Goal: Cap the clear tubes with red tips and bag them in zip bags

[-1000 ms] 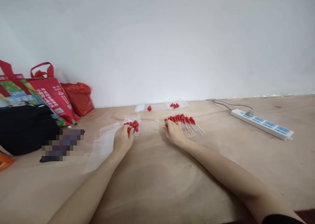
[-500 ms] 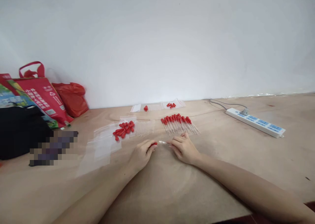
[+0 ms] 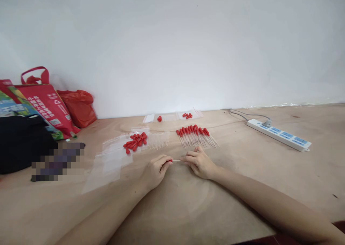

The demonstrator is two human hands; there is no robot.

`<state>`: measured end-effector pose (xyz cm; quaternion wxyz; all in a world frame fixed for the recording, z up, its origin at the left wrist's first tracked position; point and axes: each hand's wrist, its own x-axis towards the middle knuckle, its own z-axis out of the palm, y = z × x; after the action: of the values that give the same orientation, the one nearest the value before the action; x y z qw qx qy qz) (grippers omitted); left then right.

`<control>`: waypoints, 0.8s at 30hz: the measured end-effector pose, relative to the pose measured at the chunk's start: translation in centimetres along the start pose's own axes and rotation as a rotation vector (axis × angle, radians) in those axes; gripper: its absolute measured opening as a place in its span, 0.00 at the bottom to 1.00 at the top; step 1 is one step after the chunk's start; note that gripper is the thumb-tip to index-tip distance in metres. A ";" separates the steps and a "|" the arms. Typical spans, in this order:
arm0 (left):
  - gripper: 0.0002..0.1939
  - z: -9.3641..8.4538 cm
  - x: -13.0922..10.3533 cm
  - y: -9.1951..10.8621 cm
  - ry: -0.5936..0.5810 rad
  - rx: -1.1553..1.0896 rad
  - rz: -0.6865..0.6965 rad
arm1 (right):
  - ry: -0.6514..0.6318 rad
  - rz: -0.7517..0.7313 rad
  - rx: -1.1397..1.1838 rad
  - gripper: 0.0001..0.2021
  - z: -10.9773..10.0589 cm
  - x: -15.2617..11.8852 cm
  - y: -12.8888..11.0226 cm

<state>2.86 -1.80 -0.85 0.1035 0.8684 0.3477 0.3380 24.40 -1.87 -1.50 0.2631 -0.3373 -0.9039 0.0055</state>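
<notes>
Holds a thin clear tube (image 3: 176,161) long way side to side between both hands, left end at a red dropper bulb (image 3: 171,161). Pinches the bulb in the left hand (image 3: 156,170) and the tube in the right hand (image 3: 199,163), about equally near. Has red-topped droppers (image 3: 193,130) just past the right hand.

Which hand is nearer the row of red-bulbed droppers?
Right: the right hand is just in front of the droppers; the left hand is farther off, front-left.
</notes>
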 end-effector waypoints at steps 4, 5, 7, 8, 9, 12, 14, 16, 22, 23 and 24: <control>0.09 0.0 -0.1 0.1 -0.050 -0.023 0.023 | -0.006 -0.031 -0.035 0.14 -0.2 0.0 0.5; 0.08 0.1 -0.2 0.0 -0.057 -0.025 0.024 | -0.003 -0.035 -0.054 0.14 -0.2 0.0 0.5; 0.08 0.2 -0.2 0.0 -0.064 -0.024 0.026 | 0.001 -0.038 -0.096 0.16 -0.2 0.1 0.6; 0.08 0.2 -0.2 0.0 -0.065 -0.020 0.028 | 0.004 -0.036 -0.117 0.17 -0.3 0.1 0.6; 0.08 0.2 -0.2 -0.1 -0.066 -0.015 0.030 | 0.009 -0.032 -0.136 0.18 -0.3 0.1 0.5; 0.08 0.3 -0.3 -0.1 -0.068 -0.002 0.040 | 0.020 -0.017 -0.174 0.19 -0.3 0.2 0.3; 0.08 0.3 -0.3 -0.1 -0.065 0.006 0.052 | 0.018 -0.011 -0.186 0.19 -0.3 0.2 0.2; 0.08 0.3 -0.3 0.0 -0.063 0.018 0.063 | 0.007 -0.002 -0.191 0.19 -0.3 0.2 0.1; 0.08 0.4 -0.2 0.0 -0.066 0.063 0.071 | -0.028 0.037 -0.125 0.13 -0.3 0.2 -0.4; 0.08 0.4 -0.3 0.0 -0.066 0.067 0.074 | -0.033 0.046 -0.104 0.12 -0.3 0.3 -0.5; 0.08 0.4 -0.3 0.0 -0.067 0.069 0.077 | -0.039 0.055 -0.080 0.11 -0.3 0.3 -0.6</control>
<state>3.00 -1.97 -1.28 0.0723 0.8951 0.3217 0.3002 24.00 -2.20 -1.03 0.2312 -0.3723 -0.8987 -0.0169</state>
